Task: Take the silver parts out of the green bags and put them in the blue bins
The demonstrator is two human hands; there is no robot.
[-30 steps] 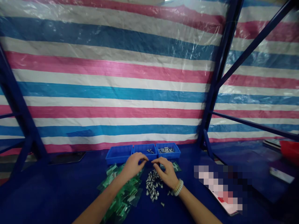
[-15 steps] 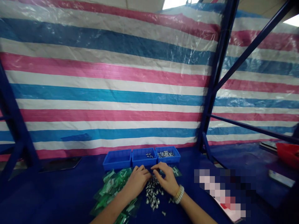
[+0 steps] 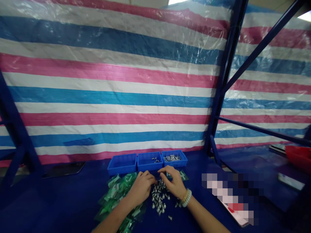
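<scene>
Loose silvery screws (image 3: 159,198) lie in a pile on the blue table, between my two hands. My left hand (image 3: 143,185) is at the pile's upper left, fingers curled together and tips hidden, so what they hold, if anything, cannot be made out. At the upper right of the pile is my right hand (image 3: 173,182), thumb and index finger apart, nothing visible between them. Small clear bags with green contents (image 3: 116,194) are heaped beside and partly under my left forearm. Another small bag (image 3: 183,175) lies just behind my right hand.
Three blue bins stand in a row behind the hands: the left bin (image 3: 122,164) shows nothing inside, the middle bin (image 3: 149,161) holds a few screws, the right bin (image 3: 174,158) many metal parts. A dark flat object (image 3: 64,170) lies left, a red container (image 3: 297,157) far right.
My right thumb and index finger have shifted slightly at the top of the pile. The view has tilted a little; my left hand stays nearly in place.
</scene>
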